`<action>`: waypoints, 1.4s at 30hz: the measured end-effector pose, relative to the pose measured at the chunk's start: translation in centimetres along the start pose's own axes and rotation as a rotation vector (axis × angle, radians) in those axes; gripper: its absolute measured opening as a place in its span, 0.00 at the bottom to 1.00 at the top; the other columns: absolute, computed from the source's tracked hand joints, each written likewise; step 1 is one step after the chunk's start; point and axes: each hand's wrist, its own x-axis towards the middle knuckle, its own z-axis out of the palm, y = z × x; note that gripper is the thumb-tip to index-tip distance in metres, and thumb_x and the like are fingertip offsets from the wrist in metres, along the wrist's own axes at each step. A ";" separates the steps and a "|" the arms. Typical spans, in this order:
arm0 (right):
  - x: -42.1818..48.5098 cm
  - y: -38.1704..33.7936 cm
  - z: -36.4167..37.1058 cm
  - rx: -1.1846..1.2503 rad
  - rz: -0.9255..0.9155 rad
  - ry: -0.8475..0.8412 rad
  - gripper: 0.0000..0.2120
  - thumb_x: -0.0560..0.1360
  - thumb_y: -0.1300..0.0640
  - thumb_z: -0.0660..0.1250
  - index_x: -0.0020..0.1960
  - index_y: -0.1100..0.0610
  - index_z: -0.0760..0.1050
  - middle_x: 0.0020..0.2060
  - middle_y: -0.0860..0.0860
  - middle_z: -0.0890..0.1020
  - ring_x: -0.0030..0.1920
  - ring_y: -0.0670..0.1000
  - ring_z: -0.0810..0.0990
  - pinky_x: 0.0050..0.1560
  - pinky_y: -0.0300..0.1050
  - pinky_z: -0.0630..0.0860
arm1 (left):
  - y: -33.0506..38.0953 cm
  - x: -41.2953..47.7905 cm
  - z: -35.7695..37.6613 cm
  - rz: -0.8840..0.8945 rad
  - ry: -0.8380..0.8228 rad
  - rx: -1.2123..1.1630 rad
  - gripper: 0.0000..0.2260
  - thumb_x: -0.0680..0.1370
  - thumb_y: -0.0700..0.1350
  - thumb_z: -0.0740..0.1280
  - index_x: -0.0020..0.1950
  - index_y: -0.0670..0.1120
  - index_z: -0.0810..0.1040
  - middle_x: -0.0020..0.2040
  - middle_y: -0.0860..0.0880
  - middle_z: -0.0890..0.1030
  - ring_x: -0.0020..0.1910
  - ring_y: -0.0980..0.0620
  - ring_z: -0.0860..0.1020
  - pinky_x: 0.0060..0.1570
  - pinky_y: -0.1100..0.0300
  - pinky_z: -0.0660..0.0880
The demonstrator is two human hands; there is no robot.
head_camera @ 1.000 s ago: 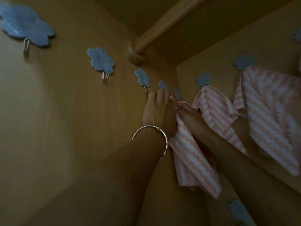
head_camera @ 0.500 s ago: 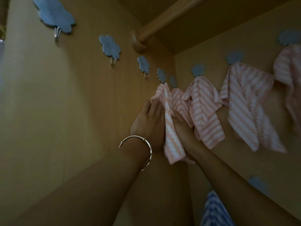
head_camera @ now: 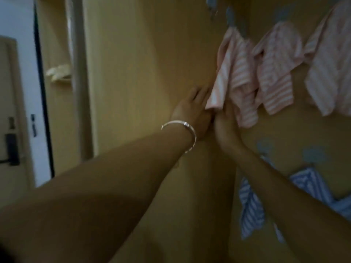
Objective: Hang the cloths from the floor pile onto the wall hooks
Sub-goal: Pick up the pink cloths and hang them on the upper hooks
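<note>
Pink cloth (head_camera: 234, 73) hung, step judged nearly complete; my left hand (head_camera: 190, 115) lay released against it, right hand (head_camera: 226, 123) fingers indeterminate; next: withdraw, fetch another

Corner cloth (head_camera: 233, 73), middle cloth (head_camera: 275, 73) and right cloth (head_camera: 330, 69) hang in a row on the right wall (head_camera: 284, 133). Left hand (head_camera: 191, 112) is just left of the corner cloth's bottom, right hand (head_camera: 226, 128) right under it. Lower cloths (head_camera: 250, 207) hang beneath, and the door (head_camera: 11, 111) is far left.
</note>
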 end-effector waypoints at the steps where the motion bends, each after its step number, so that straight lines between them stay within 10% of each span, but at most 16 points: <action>1: -0.9 -0.4 -0.1 -0.054 0.013 -0.026 0.12 0.81 0.60 0.54 0.61 0.58 0.72 0.54 0.50 0.76 0.54 0.49 0.75 0.56 0.42 0.72 | -0.3 -1.3 -0.3 0.041 -0.018 -0.014 0.26 0.76 0.45 0.47 0.74 0.41 0.60 0.74 0.40 0.62 0.74 0.43 0.57 0.73 0.50 0.47; 4: -3.5 -1.7 -1.2 -0.218 -0.037 -0.156 0.13 0.81 0.59 0.56 0.60 0.60 0.75 0.54 0.51 0.78 0.54 0.49 0.75 0.53 0.38 0.68 | -0.6 -6.2 -1.2 0.191 -0.092 -0.033 0.22 0.71 0.44 0.54 0.59 0.40 0.79 0.59 0.40 0.78 0.62 0.42 0.75 0.65 0.50 0.60; 11: -12.5 -10.0 2.4 -0.144 -0.155 -0.359 0.09 0.71 0.58 0.58 0.42 0.49 0.75 0.39 0.46 0.79 0.43 0.46 0.76 0.43 0.39 0.68 | -4.4 -18.3 -8.9 0.247 -0.209 -0.074 0.15 0.74 0.48 0.56 0.53 0.43 0.77 0.55 0.45 0.78 0.61 0.44 0.73 0.55 0.52 0.69; 23: -35.6 -33.7 15.1 -0.215 -0.506 -1.174 0.14 0.77 0.58 0.57 0.57 0.52 0.79 0.54 0.49 0.81 0.53 0.50 0.78 0.54 0.48 0.76 | -16.4 -51.9 -29.0 -0.407 -0.735 0.098 0.15 0.78 0.47 0.54 0.64 0.50 0.70 0.61 0.49 0.74 0.58 0.45 0.75 0.51 0.53 0.71; 42: -71.7 -69.9 20.9 0.477 -1.184 -1.798 0.16 0.80 0.53 0.58 0.67 0.49 0.71 0.61 0.49 0.75 0.56 0.49 0.74 0.60 0.47 0.74 | -12.0 -84.5 -62.6 -1.406 -1.154 0.476 0.16 0.79 0.47 0.56 0.67 0.52 0.71 0.63 0.50 0.75 0.64 0.50 0.69 0.60 0.56 0.68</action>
